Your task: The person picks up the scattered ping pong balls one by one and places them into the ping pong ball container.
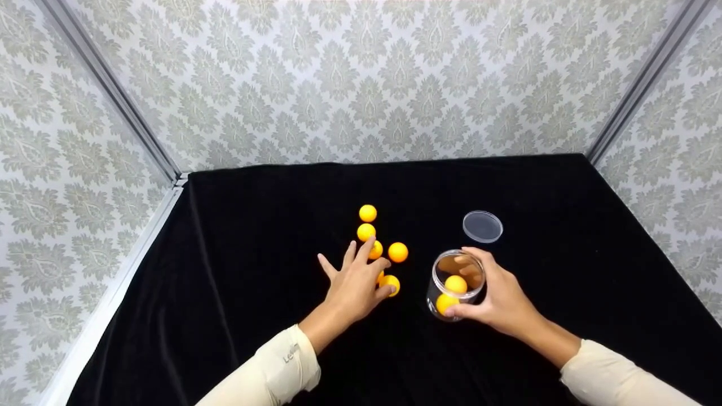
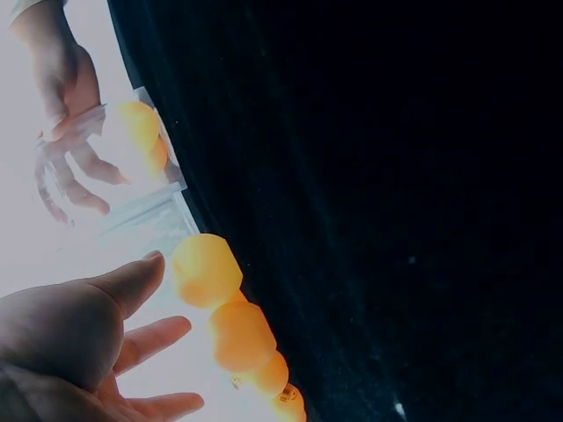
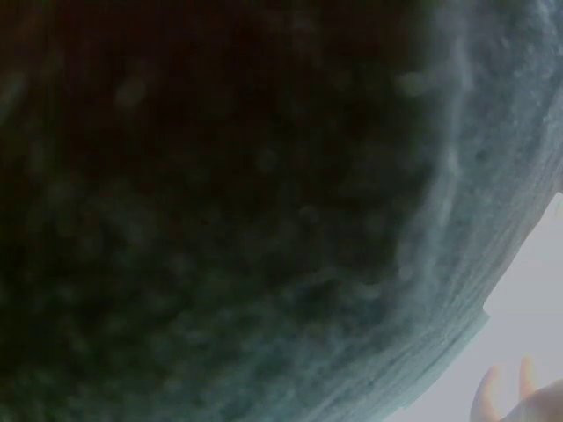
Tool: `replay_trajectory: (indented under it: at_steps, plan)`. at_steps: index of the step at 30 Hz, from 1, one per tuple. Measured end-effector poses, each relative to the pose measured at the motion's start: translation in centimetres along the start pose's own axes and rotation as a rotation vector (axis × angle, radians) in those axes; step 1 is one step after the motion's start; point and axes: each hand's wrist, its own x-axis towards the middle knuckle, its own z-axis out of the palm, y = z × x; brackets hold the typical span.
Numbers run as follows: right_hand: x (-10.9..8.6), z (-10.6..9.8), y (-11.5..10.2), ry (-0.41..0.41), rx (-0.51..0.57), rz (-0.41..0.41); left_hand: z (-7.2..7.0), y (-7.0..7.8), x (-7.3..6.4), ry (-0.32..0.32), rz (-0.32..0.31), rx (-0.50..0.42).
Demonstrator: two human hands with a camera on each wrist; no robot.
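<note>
Orange table tennis balls lie on the black cloth, several in a loose row by my left hand. That hand hovers at the row with its fingers spread. Its thumb tip is at the nearest ball; whether they touch, I cannot tell. In the left wrist view the thumb and two fingers stand apart beside the balls. My right hand grips a clear plastic jar, tilted with its mouth uncovered. Two balls show inside it. The right wrist view catches only blurred fingertips at its corner.
A round clear lid lies on the cloth behind the jar. Patterned wall panels stand at the back and both sides, with metal posts in the corners. Dark, blurred cloth fills most of the right wrist view.
</note>
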Motion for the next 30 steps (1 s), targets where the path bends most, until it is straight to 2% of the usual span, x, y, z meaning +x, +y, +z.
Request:
replay_trajectory:
  at_steps: [6, 20, 30]
  plan:
    - [0.0, -0.01, -0.02, 0.002, -0.002, 0.001, 0.24, 0.07, -0.04, -0.01, 0.004, 0.01]
    - [0.04, 0.02, 0.08, 0.01, -0.001, -0.007, 0.64, 0.15, -0.08, -0.077, -0.012, 0.071]
    - [-0.01, 0.02, 0.02, -0.001, -0.009, 0.003, 1.02, 0.05, -0.1, -0.073, 0.004, 0.091]
